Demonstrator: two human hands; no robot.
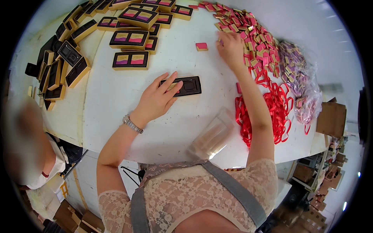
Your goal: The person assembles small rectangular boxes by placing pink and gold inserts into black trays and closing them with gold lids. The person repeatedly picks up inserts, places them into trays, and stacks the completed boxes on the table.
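Observation:
My left hand (158, 99) lies flat on the left end of a black tray (188, 86) with two recesses, in the middle of the white table (116, 97). My right hand (230, 48) reaches into a heap of small pink and gold packets (252, 37) at the back right, fingers curled on the packets; whether it holds one I cannot tell. A single pink packet (201, 46) lies just left of that hand.
Filled black boxes (131, 60) with pink and purple pieces lie at the back left, beside empty black trays (58, 70). Red ribbon loops (278, 110) and a bag of purple packets (299, 73) sit at right. Clear lids (213, 136) rest near the front edge. A person (27, 143) is at left.

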